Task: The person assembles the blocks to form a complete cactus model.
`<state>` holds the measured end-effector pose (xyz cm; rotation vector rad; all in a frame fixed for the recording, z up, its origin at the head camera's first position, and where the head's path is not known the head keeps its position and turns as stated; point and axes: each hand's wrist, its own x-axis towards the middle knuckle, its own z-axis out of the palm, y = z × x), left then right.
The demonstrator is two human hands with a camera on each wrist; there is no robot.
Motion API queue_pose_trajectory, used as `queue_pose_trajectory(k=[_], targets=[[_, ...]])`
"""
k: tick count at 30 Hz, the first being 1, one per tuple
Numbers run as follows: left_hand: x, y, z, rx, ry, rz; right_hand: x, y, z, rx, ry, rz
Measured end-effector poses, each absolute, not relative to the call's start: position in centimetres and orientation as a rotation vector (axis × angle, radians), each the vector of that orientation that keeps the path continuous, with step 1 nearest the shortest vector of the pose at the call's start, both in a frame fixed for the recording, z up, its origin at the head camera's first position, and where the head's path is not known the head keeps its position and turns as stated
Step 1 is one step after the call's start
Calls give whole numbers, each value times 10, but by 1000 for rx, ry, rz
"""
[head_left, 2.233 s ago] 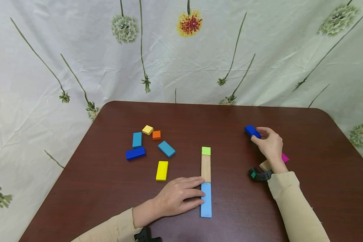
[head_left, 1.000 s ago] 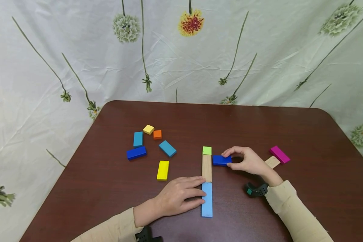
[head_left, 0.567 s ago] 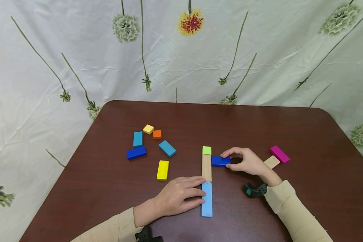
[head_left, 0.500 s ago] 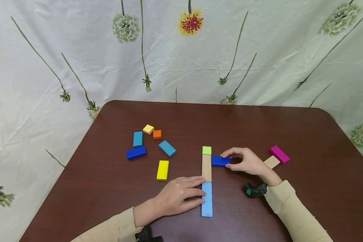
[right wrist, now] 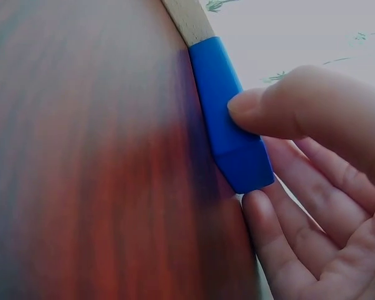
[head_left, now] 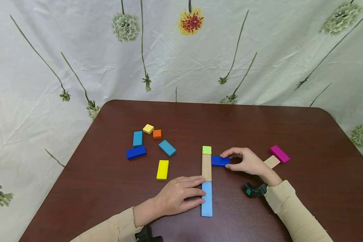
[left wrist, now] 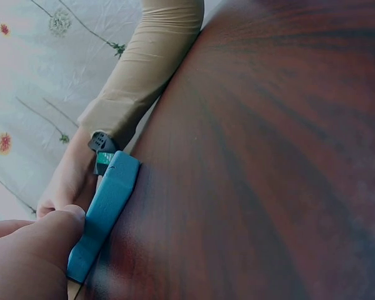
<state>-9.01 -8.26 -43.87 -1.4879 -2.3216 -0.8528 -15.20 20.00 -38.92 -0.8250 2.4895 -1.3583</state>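
A column of blocks runs up the middle of the table: a light blue block (head_left: 207,199) nearest, a natural wood block (head_left: 206,168) behind it, then a small green block (head_left: 207,150). My left hand (head_left: 179,196) lies along its left side, fingers fairly straight, tips at the light blue block and the wood one. With thumb and fingers, my right hand (head_left: 247,163) pinches a dark blue block (head_left: 220,161) lying crosswise. In the right wrist view, the end of this dark blue block (right wrist: 217,94) meets the wood block (right wrist: 190,22), and my thumb presses its side.
At the left lie a yellow block (head_left: 162,170), two mid-blue blocks (head_left: 167,148), another dark blue block (head_left: 136,153), an orange block (head_left: 157,134) and a pale yellow one (head_left: 148,129). Beyond my right wrist are a magenta block (head_left: 279,154) and a short wood block (head_left: 272,162).
My right hand has brought the dark blue block from the back right to the column's right side, closing a small gap to the wood block. My left hand has stayed in place.
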Motion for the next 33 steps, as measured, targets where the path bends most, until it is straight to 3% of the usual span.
queue_pose_trajectory(k=[9, 21, 33], targets=[[-91, -82, -439, -1504, -2300, -834, -166, 214, -414, -835, 2472, -1400], [-90, -82, -438, -1484, -2308, -861, -167, 252, -383, -642, 2649, -1515], [-90, -81, -438, -1481, -2305, -859, -159, 322, -364, -397, 2671, -1544]])
